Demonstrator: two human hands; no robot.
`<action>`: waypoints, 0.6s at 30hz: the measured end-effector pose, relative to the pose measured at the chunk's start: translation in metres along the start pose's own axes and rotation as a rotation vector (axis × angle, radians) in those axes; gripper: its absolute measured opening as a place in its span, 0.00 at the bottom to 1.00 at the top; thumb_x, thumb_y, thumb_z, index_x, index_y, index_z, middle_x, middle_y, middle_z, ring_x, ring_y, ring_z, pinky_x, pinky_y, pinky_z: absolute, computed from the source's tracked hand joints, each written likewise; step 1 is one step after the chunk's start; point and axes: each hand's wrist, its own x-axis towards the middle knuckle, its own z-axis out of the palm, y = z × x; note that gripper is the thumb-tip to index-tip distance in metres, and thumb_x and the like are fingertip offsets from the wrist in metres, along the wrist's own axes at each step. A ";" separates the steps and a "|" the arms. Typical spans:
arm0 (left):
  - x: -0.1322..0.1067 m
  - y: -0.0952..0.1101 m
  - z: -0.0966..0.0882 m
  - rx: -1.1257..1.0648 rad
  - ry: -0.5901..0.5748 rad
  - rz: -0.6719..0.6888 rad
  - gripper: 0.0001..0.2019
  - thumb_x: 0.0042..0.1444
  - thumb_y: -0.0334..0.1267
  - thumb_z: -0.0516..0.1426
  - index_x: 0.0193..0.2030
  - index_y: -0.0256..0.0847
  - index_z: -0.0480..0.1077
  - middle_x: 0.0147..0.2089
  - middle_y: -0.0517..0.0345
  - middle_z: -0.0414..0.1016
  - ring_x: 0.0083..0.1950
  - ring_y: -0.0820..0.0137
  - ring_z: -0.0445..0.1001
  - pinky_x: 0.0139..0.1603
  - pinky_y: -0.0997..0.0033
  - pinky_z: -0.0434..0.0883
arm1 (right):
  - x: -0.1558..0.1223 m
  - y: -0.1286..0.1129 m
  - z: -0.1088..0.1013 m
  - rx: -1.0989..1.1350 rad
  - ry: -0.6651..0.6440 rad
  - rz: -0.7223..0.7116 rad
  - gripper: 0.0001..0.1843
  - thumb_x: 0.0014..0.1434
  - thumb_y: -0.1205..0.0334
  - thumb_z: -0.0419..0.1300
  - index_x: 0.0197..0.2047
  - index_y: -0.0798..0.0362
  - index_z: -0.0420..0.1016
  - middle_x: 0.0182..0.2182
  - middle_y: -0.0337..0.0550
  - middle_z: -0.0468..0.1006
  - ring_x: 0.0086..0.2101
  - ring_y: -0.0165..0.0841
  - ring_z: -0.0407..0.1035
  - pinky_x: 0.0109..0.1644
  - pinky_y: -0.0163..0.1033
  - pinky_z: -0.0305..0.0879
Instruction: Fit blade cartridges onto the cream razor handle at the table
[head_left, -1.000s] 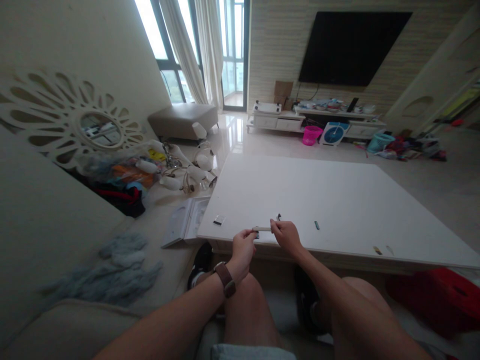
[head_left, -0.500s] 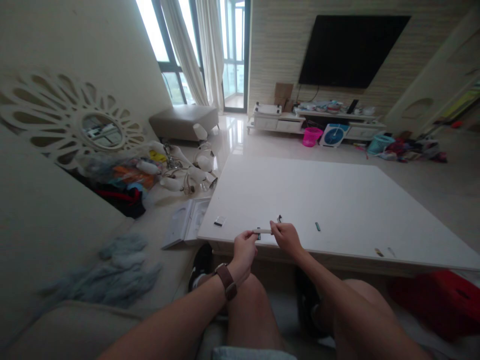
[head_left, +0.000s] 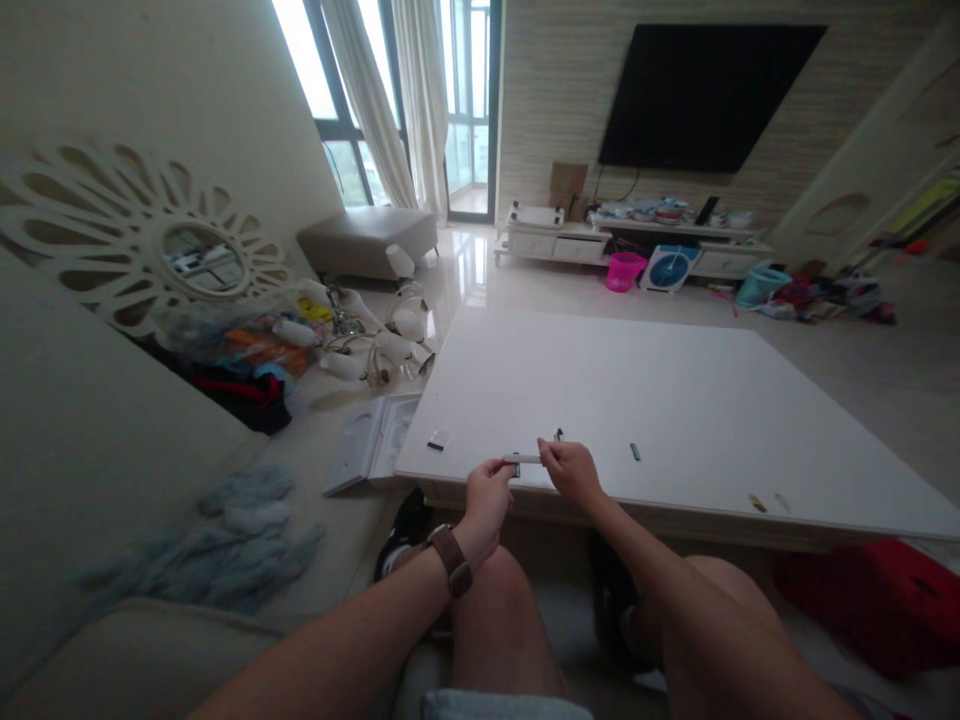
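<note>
My left hand (head_left: 487,495) is closed in a pinch, with a small dark-green piece (head_left: 517,470) like a bit of circuit board at its fingertips. My right hand (head_left: 571,470) is closed round the right end of a thin, pale stick-like tool (head_left: 529,459). The tool's left end meets the green piece by my left fingertips; the exact contact is too small to make out. Both hands are over the near edge of the white table (head_left: 600,380). Just beyond my right hand lies a small black piece (head_left: 558,434).
A green strip (head_left: 635,452) lies right of my hands, a small clear packet with a black band (head_left: 439,440) to the left. Near the right front edge is a small brownish piece (head_left: 757,503). An open white box (head_left: 371,445) stands beside the table, a red object (head_left: 874,605) at lower right.
Both hands keep the same hold and have shifted only very slightly. The view has tilted a little; nothing has been let go or picked up.
</note>
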 end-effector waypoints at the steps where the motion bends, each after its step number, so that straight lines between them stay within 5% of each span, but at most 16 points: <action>1: 0.000 -0.001 0.000 0.003 0.003 -0.008 0.12 0.46 0.41 0.60 0.34 0.34 0.71 0.19 0.67 0.63 0.16 0.78 0.56 0.17 0.75 0.52 | 0.001 0.002 -0.002 -0.026 0.006 0.016 0.33 0.70 0.47 0.45 0.18 0.52 0.71 0.17 0.41 0.72 0.21 0.31 0.65 0.28 0.38 0.45; 7: 0.001 -0.002 -0.002 0.029 0.009 -0.011 0.15 0.45 0.43 0.60 0.37 0.33 0.72 0.18 0.67 0.62 0.17 0.77 0.57 0.18 0.75 0.52 | 0.006 0.017 -0.020 -0.011 0.094 0.109 0.34 0.70 0.46 0.45 0.18 0.52 0.71 0.17 0.42 0.73 0.21 0.31 0.65 0.28 0.38 0.46; 14: 0.001 -0.002 -0.003 0.018 -0.009 0.015 0.12 0.45 0.41 0.59 0.34 0.34 0.72 0.16 0.68 0.60 0.16 0.78 0.55 0.18 0.75 0.50 | 0.002 0.002 -0.005 -0.025 -0.052 -0.071 0.34 0.71 0.47 0.44 0.19 0.52 0.72 0.18 0.40 0.73 0.21 0.30 0.63 0.28 0.38 0.45; 18: 0.001 -0.003 -0.003 0.012 0.007 -0.006 0.14 0.45 0.42 0.60 0.36 0.34 0.72 0.16 0.68 0.60 0.16 0.78 0.56 0.18 0.75 0.50 | 0.006 0.010 -0.012 -0.142 -0.012 -0.001 0.33 0.71 0.47 0.44 0.20 0.52 0.73 0.19 0.42 0.75 0.21 0.31 0.63 0.28 0.39 0.42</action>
